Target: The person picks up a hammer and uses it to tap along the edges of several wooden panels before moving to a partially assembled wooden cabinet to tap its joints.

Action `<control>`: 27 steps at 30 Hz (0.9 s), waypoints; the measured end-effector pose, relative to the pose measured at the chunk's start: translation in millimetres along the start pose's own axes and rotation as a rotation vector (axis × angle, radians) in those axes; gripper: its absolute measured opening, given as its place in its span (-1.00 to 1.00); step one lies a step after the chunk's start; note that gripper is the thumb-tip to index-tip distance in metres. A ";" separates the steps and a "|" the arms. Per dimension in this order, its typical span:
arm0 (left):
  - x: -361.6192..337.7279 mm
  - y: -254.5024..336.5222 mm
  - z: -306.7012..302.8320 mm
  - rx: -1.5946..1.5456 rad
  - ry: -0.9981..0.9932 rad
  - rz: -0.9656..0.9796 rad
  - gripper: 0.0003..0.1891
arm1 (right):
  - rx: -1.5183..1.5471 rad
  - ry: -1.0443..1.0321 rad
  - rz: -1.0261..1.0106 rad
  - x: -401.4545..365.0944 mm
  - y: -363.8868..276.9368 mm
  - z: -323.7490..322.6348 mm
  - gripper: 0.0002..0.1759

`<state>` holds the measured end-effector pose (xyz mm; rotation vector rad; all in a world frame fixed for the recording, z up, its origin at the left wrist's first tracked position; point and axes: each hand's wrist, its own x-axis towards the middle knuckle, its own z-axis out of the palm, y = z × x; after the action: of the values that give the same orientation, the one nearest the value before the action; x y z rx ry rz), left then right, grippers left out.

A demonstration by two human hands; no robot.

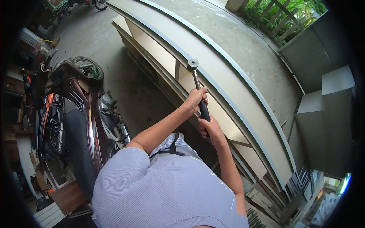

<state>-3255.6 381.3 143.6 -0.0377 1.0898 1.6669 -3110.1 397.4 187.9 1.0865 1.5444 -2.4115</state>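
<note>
The wrench (204, 110) is held in front of my body, over the near side of a long, pale shelf unit (243, 91). Its long axis runs away from me, leaning a little to the left, with the round head (193, 62) at the far end. My left grip (195, 99) is the nearer one to that head, closed around the shaft just where the metal meets the black handle. My right grip (212, 131) is wrapped around the handle lower down, closer to my body. So the head points outward, beyond both grips. It lines up with the unit's front edge, but I cannot tell whether it touches.

Further out, a motorbike (78, 144) stands to my left on the concrete floor (228, 34), and a big grey box (323, 121) stands to my right, past the unit.
</note>
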 end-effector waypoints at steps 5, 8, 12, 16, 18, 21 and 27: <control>43.5 46.8 -39.5 -0.081 0.020 0.047 -0.79 | -0.068 0.006 -0.012 62.6 -28.0 32.7 -0.75; 59.0 50.1 -52.9 -0.112 0.019 0.042 -0.78 | -0.057 0.006 0.004 83.6 -25.6 37.9 -0.77; 66.3 41.3 -63.6 0.006 0.054 0.053 -0.78 | -0.055 0.002 0.046 92.3 -14.7 36.1 -0.77; 66.0 34.8 -65.0 0.070 0.085 0.104 -0.81 | -0.022 -0.015 0.089 96.5 -4.6 35.4 -0.77; 66.8 32.9 -63.5 0.110 0.139 0.106 -0.83 | 0.011 -0.030 0.107 100.4 2.3 32.5 -0.77; 68.4 29.7 -62.0 0.168 0.203 0.118 -0.81 | 0.040 -0.025 0.150 104.3 7.6 30.9 -0.77; 74.3 14.5 -64.4 0.268 0.287 0.195 -0.76 | 0.029 -0.057 0.143 114.0 25.6 20.7 -0.76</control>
<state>-3327.9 394.5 76.7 0.0033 1.5703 1.7072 -3195.1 401.5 105.2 1.0835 1.3693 -2.3545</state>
